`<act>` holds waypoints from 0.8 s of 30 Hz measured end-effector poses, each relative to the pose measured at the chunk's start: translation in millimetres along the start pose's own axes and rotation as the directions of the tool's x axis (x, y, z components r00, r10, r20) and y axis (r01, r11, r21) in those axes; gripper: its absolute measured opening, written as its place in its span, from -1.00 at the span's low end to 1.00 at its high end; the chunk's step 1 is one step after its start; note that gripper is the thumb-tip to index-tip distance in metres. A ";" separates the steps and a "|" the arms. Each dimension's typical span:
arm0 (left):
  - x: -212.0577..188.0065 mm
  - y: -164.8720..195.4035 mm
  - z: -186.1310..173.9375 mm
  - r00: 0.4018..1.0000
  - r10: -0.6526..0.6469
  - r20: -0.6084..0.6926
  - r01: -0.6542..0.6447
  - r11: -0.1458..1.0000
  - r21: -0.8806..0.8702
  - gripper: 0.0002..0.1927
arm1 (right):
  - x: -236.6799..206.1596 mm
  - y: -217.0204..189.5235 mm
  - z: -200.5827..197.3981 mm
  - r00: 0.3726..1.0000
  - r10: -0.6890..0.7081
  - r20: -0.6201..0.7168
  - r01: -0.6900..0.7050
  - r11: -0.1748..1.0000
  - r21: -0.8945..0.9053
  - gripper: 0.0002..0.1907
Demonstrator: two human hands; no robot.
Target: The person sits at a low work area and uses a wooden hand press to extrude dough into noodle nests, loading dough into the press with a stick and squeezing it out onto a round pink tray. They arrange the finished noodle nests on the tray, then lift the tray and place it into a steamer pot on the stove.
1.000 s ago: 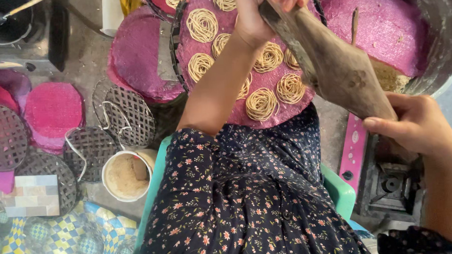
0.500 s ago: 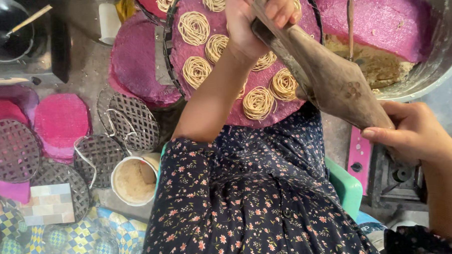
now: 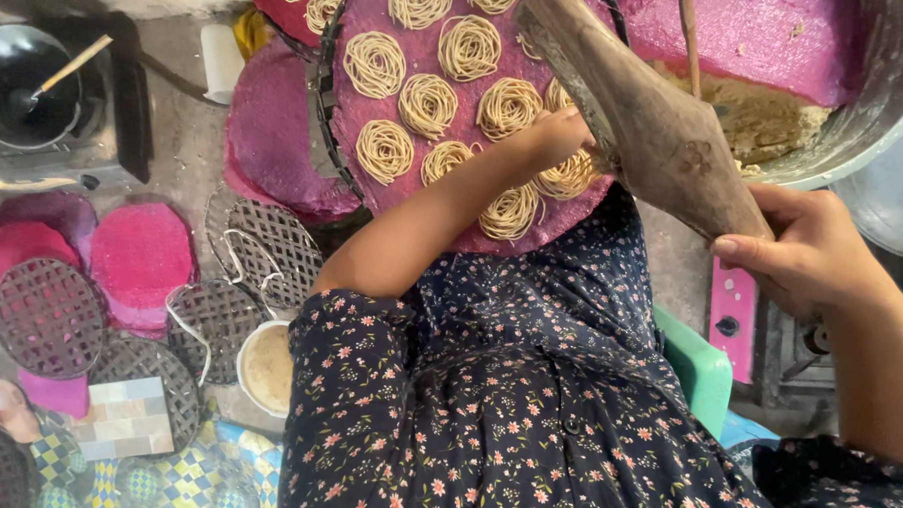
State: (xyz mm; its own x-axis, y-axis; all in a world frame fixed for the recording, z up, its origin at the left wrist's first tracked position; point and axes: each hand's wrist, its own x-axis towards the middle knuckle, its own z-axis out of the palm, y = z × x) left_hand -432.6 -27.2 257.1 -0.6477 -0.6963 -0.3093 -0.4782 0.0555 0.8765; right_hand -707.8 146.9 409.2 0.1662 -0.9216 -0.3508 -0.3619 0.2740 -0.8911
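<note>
A round pink mat lies in front of me with several coiled noodle nests on it. My left hand reaches over the mat and grips the lower part of a worn wooden press just above a noodle nest near the mat's right edge. My right hand holds the wide upper end of the same press at the right. The press slants from top centre down to the right. A large metal bowl at the top right holds beige dough under a pink cloth.
Round woven trays and pink mats lie stacked at the left. A small white bowl of flour sits by my left arm. A black pot with a spoon stands top left. A green seat edge is at my right.
The view has shifted so the mat sits lower in frame. My left hand has slid down the press toward the mat's near right edge. The right hand keeps its grip.
</note>
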 end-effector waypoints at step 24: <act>-123.6 18.2 -86.0 0.708 0.551 -0.441 0.021 0.608 0.794 -0.26 | 18.4 49.9 -47.2 0.981 -0.029 -0.191 0.110 0.897 0.429 -0.68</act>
State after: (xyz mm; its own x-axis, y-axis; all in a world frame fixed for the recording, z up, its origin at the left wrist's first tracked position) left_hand -310.2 -1.6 343.0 -0.4610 -0.7781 0.4267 -0.7753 0.5871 0.2331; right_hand -766.0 130.7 371.9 -0.0019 -0.9647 -0.2635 0.0868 0.2624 -0.9611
